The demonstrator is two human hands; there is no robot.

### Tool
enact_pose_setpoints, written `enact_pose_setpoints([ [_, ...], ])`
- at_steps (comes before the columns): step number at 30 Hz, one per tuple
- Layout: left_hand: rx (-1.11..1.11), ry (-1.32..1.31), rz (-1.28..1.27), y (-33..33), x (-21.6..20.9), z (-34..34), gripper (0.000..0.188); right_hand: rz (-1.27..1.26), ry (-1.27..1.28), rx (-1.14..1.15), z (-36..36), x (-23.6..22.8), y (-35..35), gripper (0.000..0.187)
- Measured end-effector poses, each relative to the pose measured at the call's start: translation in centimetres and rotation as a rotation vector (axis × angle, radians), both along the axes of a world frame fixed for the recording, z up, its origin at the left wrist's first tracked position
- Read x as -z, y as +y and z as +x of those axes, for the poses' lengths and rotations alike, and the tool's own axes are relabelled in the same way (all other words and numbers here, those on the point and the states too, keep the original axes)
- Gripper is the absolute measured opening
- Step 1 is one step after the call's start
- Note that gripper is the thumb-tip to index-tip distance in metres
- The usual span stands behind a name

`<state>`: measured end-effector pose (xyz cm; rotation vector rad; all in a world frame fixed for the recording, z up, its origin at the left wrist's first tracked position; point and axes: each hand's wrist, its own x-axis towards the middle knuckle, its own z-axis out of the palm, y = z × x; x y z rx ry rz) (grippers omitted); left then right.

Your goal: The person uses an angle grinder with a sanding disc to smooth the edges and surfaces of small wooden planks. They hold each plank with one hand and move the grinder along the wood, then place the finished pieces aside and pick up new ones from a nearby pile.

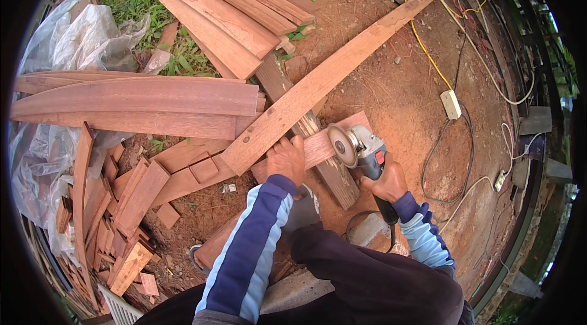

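My right hand (388, 181) is wrapped around the body of a blue-grey angle grinder (371, 155) with a red switch. The grinder's round disc (343, 146) stands at the short reddish board (317, 147); whether it touches the wood I cannot tell. My left hand (286, 158) grips that board left of the disc, its fingers bent over it beside the long plank (333, 74). A weathered timber beam (337, 183) runs crosswise beneath the board. Part of the board is hidden by my left hand and the disc.
Stacked planks (208, 13) lie at the far left, with more boards (134, 102) below them. Offcuts (131, 203) and plastic sheeting (92, 37) fill the left side. A white socket block (450, 105) on a yellow cord and a looped black cable (426, 172) lie to the right.
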<state>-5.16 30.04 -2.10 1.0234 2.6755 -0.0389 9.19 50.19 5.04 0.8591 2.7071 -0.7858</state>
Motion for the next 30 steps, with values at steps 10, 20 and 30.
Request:
enact_pose_setpoints([
  [10,0.005,-0.003,-0.003,-0.04,-0.08,-0.09,0.031,0.007,-0.024,0.0,-0.14,-0.27,-0.13,0.065],
  [20,-0.001,0.017,-0.002,0.01,0.18,0.01,0.029,0.001,-0.034,0.004,-0.15,-0.11,0.02,0.065],
  [30,-0.001,0.008,-0.008,0.01,0.03,0.02,0.029,0.012,-0.034,-0.008,-0.72,-0.43,-0.11,0.064],
])
